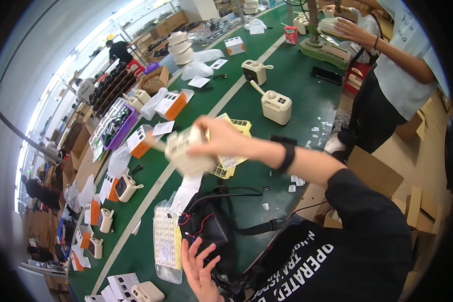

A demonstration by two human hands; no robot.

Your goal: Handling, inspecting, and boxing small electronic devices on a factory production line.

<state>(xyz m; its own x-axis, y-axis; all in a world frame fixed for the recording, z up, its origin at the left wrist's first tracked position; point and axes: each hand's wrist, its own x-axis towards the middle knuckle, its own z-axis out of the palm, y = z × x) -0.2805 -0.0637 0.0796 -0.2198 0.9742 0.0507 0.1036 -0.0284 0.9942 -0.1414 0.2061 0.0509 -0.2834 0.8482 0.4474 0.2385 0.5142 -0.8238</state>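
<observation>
The person's right hand (221, 138) is lifted above the green table top (287, 80), forearm stretched across from the right with a black band on the wrist, and its fingers are clamped around a cream plastic box-shaped device (186, 151) held in the air, blurred by motion. The left hand (200, 269) sits low at the table's near edge, palm up, fingers spread apart and gripping nothing, just beside a black mesh-fronted pouch with red and black wires (209, 226) and a clear plastic bag of small pale parts (167, 241). Under the raised device lies a yellow plastic grid tray (234, 151), partly hidden by the hand. Further along the table stands another cream ribbed device with a round knob (277, 106), smooth and rounded at the corners, and white-and-orange cardboard boxes (172, 104) line the left side. At the upper right another person in a pale shirt (407, 55) works at a green press-like stand (324, 48).
</observation>
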